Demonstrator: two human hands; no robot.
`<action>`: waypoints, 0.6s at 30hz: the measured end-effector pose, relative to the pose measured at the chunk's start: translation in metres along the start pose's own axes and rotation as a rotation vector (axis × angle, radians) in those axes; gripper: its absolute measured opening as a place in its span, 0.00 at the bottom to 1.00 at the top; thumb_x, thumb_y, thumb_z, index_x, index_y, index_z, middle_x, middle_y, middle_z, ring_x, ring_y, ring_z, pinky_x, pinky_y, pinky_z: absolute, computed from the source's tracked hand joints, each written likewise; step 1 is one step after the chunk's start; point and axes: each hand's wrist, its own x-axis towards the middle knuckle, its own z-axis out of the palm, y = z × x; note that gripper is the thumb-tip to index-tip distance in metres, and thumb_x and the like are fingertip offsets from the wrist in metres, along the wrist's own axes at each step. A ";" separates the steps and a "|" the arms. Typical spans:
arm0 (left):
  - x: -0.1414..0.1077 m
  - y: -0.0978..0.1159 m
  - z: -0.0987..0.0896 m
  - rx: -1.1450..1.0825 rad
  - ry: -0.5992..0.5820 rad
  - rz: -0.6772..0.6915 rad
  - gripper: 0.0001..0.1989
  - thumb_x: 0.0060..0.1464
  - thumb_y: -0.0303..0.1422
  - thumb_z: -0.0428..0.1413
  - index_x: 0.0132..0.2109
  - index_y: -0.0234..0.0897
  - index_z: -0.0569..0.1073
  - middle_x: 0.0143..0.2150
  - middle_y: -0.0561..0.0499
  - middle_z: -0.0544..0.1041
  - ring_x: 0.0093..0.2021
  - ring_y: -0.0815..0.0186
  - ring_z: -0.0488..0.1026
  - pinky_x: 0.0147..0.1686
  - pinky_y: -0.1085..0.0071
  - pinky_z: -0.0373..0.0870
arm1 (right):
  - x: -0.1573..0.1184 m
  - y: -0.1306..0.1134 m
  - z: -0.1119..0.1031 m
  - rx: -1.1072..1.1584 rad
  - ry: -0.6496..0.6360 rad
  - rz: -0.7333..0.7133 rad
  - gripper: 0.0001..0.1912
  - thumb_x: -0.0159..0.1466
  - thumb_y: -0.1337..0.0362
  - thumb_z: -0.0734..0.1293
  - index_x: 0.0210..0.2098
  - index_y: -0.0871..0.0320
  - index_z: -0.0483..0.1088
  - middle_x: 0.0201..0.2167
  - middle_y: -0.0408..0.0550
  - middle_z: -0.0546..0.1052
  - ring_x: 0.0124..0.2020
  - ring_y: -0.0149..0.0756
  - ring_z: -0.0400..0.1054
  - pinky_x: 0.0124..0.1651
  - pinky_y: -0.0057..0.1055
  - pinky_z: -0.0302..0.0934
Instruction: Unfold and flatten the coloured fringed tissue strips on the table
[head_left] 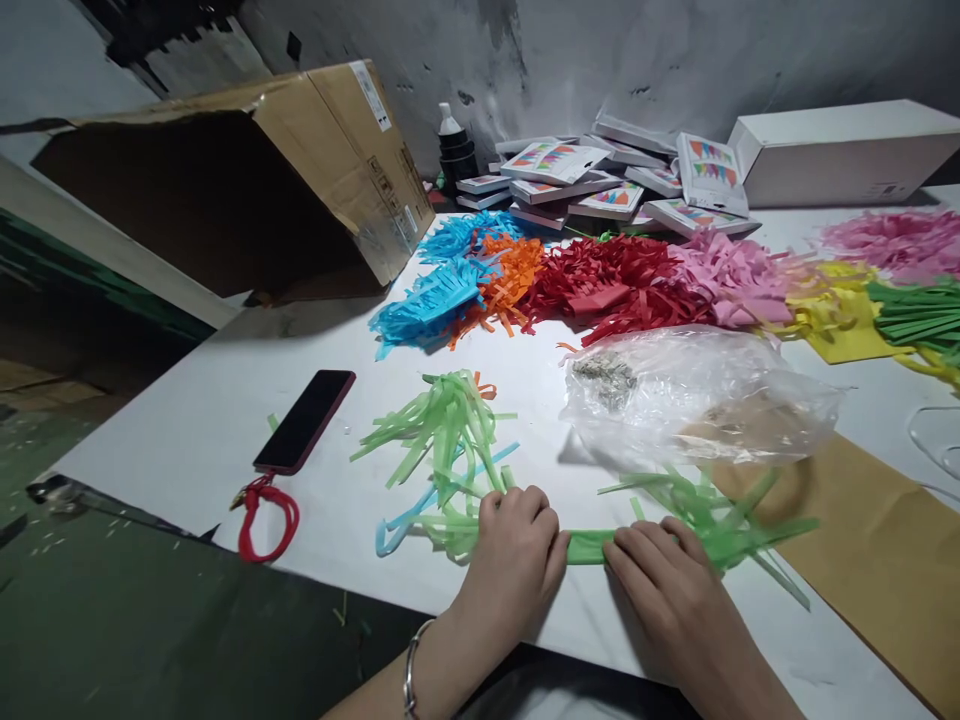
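A light green fringed paper strip (587,547) lies across the white table (187,430) near its front edge. My left hand (517,545) has its fingers curled on the strip's left part, and my right hand (664,575) grips it a short way to the right. Between them shows a flat folded band. Loose fringe spreads out beyond both hands. Just above my left hand sits another light green tassel bunch (450,420), with a thin blue strip (401,525) beside it.
Left of the tassels lies a phone (304,422) with a red strap (268,520). A clear plastic bag (697,395) and brown paper (870,540) are at right. Coloured fringe bunches (607,280), flat boxes (555,162), a carton (337,150) and a white box (840,155) stand behind.
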 end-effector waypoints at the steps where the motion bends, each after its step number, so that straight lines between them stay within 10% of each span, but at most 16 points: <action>1: -0.001 0.000 -0.001 -0.030 0.031 0.017 0.03 0.62 0.29 0.57 0.37 0.36 0.73 0.40 0.47 0.75 0.41 0.56 0.71 0.47 0.52 0.64 | 0.001 -0.001 0.001 -0.004 -0.013 -0.020 0.16 0.72 0.75 0.54 0.39 0.60 0.73 0.33 0.49 0.76 0.39 0.39 0.69 0.54 0.40 0.55; 7: -0.010 0.000 0.003 -0.118 0.214 0.330 0.07 0.65 0.26 0.54 0.45 0.41 0.75 0.47 0.47 0.77 0.50 0.56 0.69 0.62 0.46 0.52 | 0.003 -0.004 0.003 0.123 0.005 0.071 0.11 0.72 0.73 0.58 0.41 0.59 0.72 0.33 0.47 0.74 0.36 0.37 0.66 0.51 0.38 0.55; 18: -0.011 -0.010 0.003 -0.290 0.106 0.251 0.08 0.66 0.29 0.55 0.36 0.38 0.72 0.36 0.52 0.76 0.40 0.61 0.69 0.51 0.56 0.58 | -0.021 0.012 -0.004 0.085 -0.036 0.119 0.17 0.71 0.75 0.53 0.38 0.57 0.71 0.35 0.49 0.73 0.40 0.40 0.64 0.52 0.41 0.53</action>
